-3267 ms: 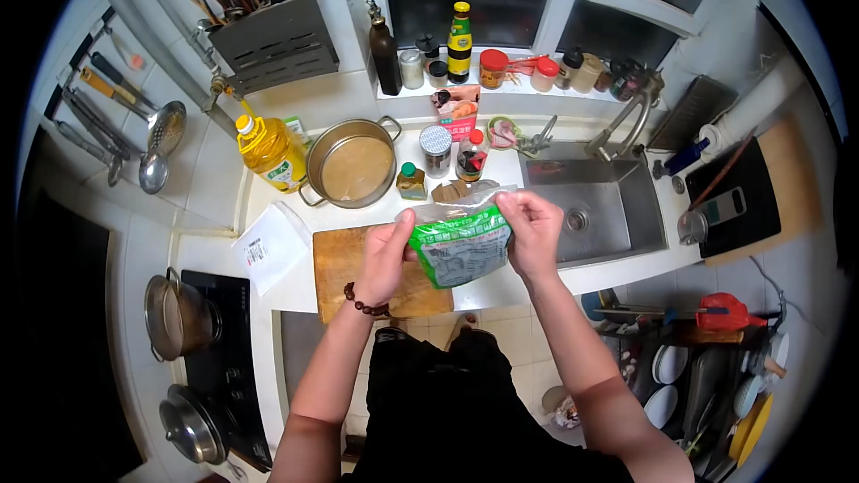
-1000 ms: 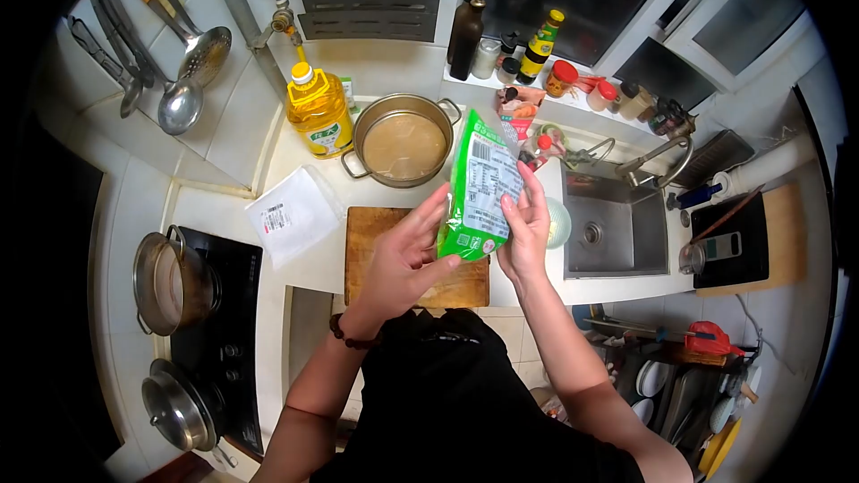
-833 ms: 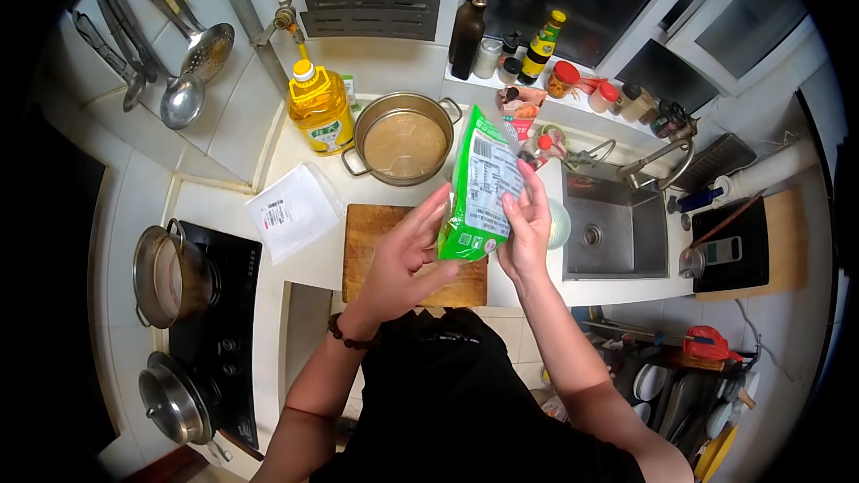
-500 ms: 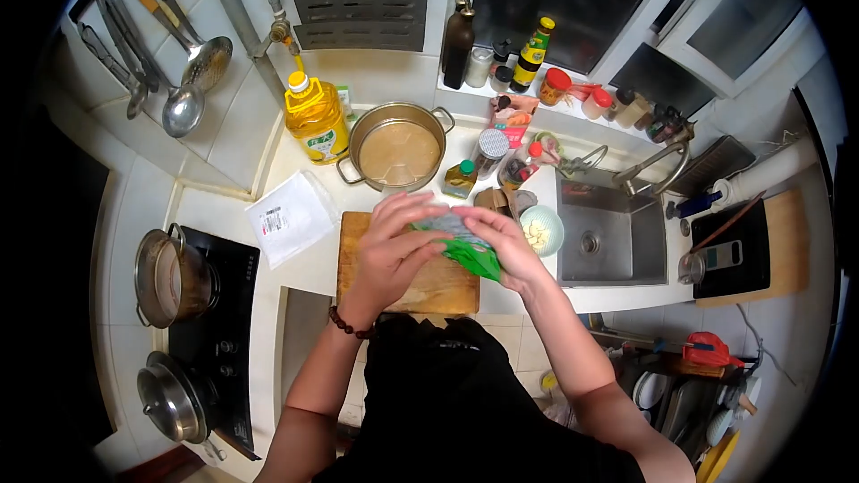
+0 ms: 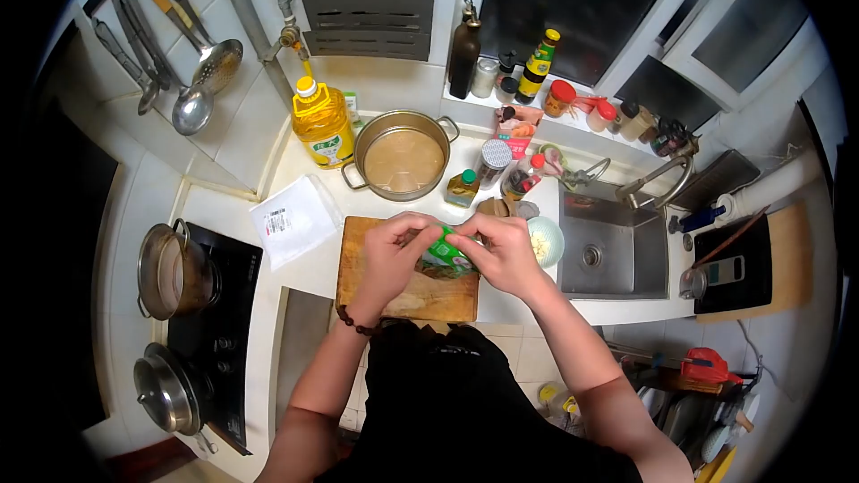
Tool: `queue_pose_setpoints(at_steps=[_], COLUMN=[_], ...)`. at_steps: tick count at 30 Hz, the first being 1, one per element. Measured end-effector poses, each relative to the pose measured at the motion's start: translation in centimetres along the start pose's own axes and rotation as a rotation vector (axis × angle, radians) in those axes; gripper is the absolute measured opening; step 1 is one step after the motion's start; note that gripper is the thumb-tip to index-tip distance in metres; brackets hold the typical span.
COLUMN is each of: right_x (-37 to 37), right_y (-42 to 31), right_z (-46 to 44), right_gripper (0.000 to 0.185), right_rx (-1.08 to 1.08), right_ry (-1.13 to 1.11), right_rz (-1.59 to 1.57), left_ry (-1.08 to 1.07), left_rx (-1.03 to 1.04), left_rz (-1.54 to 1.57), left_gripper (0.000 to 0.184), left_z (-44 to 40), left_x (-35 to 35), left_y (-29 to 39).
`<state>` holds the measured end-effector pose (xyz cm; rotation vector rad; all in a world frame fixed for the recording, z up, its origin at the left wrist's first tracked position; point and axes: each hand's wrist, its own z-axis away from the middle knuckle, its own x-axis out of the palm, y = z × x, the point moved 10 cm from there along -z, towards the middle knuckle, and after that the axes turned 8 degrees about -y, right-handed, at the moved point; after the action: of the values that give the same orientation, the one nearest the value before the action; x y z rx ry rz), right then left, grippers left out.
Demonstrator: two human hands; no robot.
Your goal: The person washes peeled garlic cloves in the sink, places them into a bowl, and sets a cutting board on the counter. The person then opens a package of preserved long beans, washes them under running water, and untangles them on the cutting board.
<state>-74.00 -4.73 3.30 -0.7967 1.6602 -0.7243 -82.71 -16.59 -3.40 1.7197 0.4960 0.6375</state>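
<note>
A green plastic packet (image 5: 445,256) hangs between my hands over the wooden cutting board (image 5: 362,295). My left hand (image 5: 391,255) pinches its top edge from the left, a beaded bracelet on the wrist. From the right, my right hand (image 5: 503,250) pinches the same edge, the thumbs of both hands close together. Just behind the hands stand a small green-capped bottle (image 5: 463,188) and a pot (image 5: 403,156) of cloudy liquid. A pale bowl (image 5: 548,241) with light pieces in it is right beside my right hand.
An oil jug (image 5: 322,130) and a white packet (image 5: 295,219) are on the left of the counter. Further left is a black stove (image 5: 219,340) with two pots. The sink (image 5: 613,255) lies to the right. Jars and bottles line the window sill.
The green packet was upright with its printed back showing, then tipped down; now it hangs lower from both hands. My left hand has gone from spread fingers to a pinch on its top edge.
</note>
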Motion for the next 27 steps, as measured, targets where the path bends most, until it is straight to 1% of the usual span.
queue_pose_setpoints(at_steps=[1, 3, 5, 6, 7, 8, 9, 10, 12, 13, 14, 15, 16, 17, 18, 19, 21, 22, 23, 25, 26, 27], right_x=[-0.3, -0.8, -1.3, -1.1, -1.2, -1.2, -1.0, -1.2, -1.2, -0.8, -0.3, 0.2, 1.5, 2.7, 3.2, 3.4, 4.0, 5.7, 7.7, 6.6, 7.1, 8.3], right_y=[-0.3, -0.4, -1.0, -1.1, -2.4, -3.6, -3.7, -3.9, -3.9, -4.1, -4.3, -4.1, -3.9, -4.0, -4.9, -4.6, -3.0, -3.5, -4.0, -1.4, -1.0, -1.0], right_z=[-0.1, -0.5, -0.7, -0.9, -1.0, -0.8, -0.9, -1.0, -1.1, -1.6, -1.9, -1.9, -2.0, -2.2, -2.4, -2.6, -2.9, -2.4, -2.3, -3.1, -3.1, -2.8], right_gripper=[0.009, 0.008, 0.007, 0.007, 0.006, 0.005, 0.005, 0.005, 0.006, 0.008, 0.01, 0.01, 0.012, 0.013, 0.016, 0.016, 0.02, 0.024, 0.022, 0.019, 0.019, 0.016], right_rx=[-0.005, -0.014, -0.11, -0.112, -0.213, -0.311, -0.309, -0.305, -0.295, -0.338, -0.377, -0.373, -0.391, -0.414, -0.489, -0.491, -0.407, -0.454, -0.511, -0.385, -0.383, -0.424], right_ry=[0.03, 0.06, 0.115, 0.11, 0.153, 0.196, 0.191, 0.21, 0.225, 0.178, 0.133, 0.133, 0.094, 0.058, 0.035, 0.037, 0.036, -0.045, -0.147, -0.085, -0.084, -0.149], right_rz=[-0.013, -0.018, 0.039, 0.041, 0.169, 0.295, 0.297, 0.307, 0.315, 0.381, 0.445, 0.446, 0.491, 0.54, 0.455, 0.457, 0.539, 0.547, 0.496, 0.482, 0.486, 0.404], left_ry=[0.005, -0.051, -0.018, 0.011, 0.015, 0.083, 0.153, 0.155, 0.159, 0.162, 0.155, 0.145, 0.144, 0.101, 0.06, 0.059, -0.038, -0.091, -0.087, -0.27, -0.222, -0.223], left_rx=[0.003, -0.103, -0.086, -0.069, -0.065, -0.008, 0.046, 0.046, 0.174, 0.177, 0.186, 0.192, 0.191, 0.164, 0.141, 0.144, 0.135, 0.038, 0.043, -0.01, -0.065, -0.059], left_rz=[0.002, 0.1, 0.112, 0.12, 0.125, -0.016, -0.157, -0.154, -0.379, -0.378, -0.454, -0.529, -0.527, -0.478, -0.433, -0.434, -0.528, -0.503, -0.502, -0.54, -0.421, -0.42], left_gripper=[0.011, 0.013, 0.013, 0.013, 0.013, 0.013, 0.014, 0.014, 0.012, 0.012, 0.013, 0.014, 0.014, 0.018, 0.023, 0.023, 0.03, 0.033, 0.033, 0.033, 0.04, 0.04], left_z=[0.2, 0.3, 0.6, 0.7, 0.6, 0.8, 1.0, 0.9, 0.9, 0.6, 0.4, 0.5, 0.6, 0.5, 0.2, 0.3, 1.0, 1.0, 1.1, 1.7, 1.8, 2.3], left_x=[-0.5, -0.5, -0.7, -0.8, -0.6, -1.0, -1.3, -1.1, -0.5, -0.9, -1.1, -1.3, -1.9, -2.6, -3.3, -3.8, -3.5, -3.9, -4.7, -3.9, -4.5, -5.0], left_y=[-0.4, -2.0, -1.7, -1.2, -1.1, -0.4, 0.6, 0.9, 3.3, 3.3, 3.4, 3.3, 2.9, 2.0, 1.2, 0.8, -0.4, -2.2, -2.6, -4.1, -5.3, -6.5])
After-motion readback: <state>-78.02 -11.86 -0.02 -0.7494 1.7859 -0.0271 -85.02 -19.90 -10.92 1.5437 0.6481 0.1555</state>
